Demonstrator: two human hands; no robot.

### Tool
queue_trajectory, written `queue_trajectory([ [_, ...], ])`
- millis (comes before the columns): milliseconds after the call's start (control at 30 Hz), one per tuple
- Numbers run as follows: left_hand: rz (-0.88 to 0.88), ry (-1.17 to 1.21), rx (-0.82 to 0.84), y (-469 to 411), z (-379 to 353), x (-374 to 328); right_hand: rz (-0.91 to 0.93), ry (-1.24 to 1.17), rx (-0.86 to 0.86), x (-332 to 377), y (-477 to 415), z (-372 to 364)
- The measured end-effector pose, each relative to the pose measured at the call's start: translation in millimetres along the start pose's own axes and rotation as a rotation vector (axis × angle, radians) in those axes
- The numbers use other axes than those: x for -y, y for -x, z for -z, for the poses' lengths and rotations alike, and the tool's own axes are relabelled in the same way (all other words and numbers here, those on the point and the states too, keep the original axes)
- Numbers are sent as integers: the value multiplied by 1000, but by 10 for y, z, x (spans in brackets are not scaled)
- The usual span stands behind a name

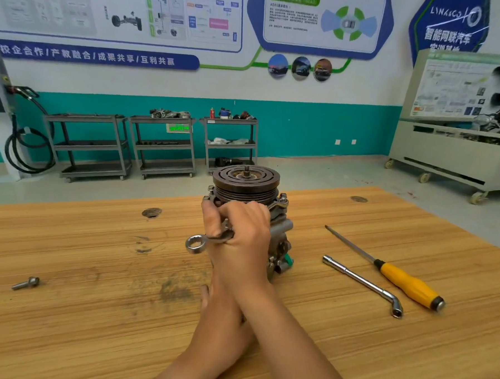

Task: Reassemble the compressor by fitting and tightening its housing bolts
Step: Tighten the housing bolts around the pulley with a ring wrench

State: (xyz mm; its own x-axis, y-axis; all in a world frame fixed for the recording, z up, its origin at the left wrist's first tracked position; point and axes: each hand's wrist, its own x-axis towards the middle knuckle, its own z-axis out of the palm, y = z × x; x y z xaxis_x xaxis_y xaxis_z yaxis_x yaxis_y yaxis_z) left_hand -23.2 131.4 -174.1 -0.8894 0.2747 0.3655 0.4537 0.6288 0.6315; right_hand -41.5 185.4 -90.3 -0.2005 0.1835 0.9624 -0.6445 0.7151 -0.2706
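The compressor stands upright in the middle of the wooden table, its grooved pulley on top. Bolt heads show around the flange under the pulley. My right hand grips a combination wrench against the compressor's near side. The wrench's ring end sticks out to the left and its other end reaches the flange at the right. My left hand lies crossed beneath my right wrist near the compressor's base, mostly hidden, so its grip cannot be seen. One loose bolt lies far left on the table.
An L-shaped socket wrench and a yellow-handled screwdriver lie on the table to the right of the compressor. Beyond the table's far edge stand three grey carts against the wall, and a wheeled training stand at the right.
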Motion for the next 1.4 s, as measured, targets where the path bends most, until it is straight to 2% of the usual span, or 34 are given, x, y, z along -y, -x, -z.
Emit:
queue_trajectory([
  [67,-55,46,-2,18,-5,5,-83,-144,-73,9,-155,189],
  [133,-92,18,4,23,5,17,-433,-563,-341,-97,-446,505],
  [167,-72,-1,28,22,14,12,-568,-860,-481,-195,-621,715],
  [200,-53,-12,50,21,20,7,-621,-1131,-575,-317,-782,925],
  [233,-48,-11,56,23,22,9,-638,-1299,-628,-449,-915,1092],
  [267,-54,-1,54,30,25,8,-659,-1362,-628,-554,-1024,1196],
  [400,-78,18,21,27,9,51,-918,-1259,-563,-878,-1113,1084],
  [533,-82,19,23,12,22,62,-1029,-1183,-482,-1033,-1042,862],
  [800,-91,30,16,30,16,60,-984,-1162,-441,-993,-859,840],
  [1067,-125,64,16,41,25,67,-837,-1106,-521,-802,-474,865],
  [1167,-129,72,18,45,28,73,-804,-1108,-458,-805,-492,867],
  [1267,-139,70,18,30,20,68,-763,-1117,-309,-875,-545,906],
  [1333,-137,75,21,23,21,69,-803,-1142,-270,-937,-598,927],
  [1400,-129,78,32,20,25,69,-897,-1182,-302,-1005,-630,947],
])
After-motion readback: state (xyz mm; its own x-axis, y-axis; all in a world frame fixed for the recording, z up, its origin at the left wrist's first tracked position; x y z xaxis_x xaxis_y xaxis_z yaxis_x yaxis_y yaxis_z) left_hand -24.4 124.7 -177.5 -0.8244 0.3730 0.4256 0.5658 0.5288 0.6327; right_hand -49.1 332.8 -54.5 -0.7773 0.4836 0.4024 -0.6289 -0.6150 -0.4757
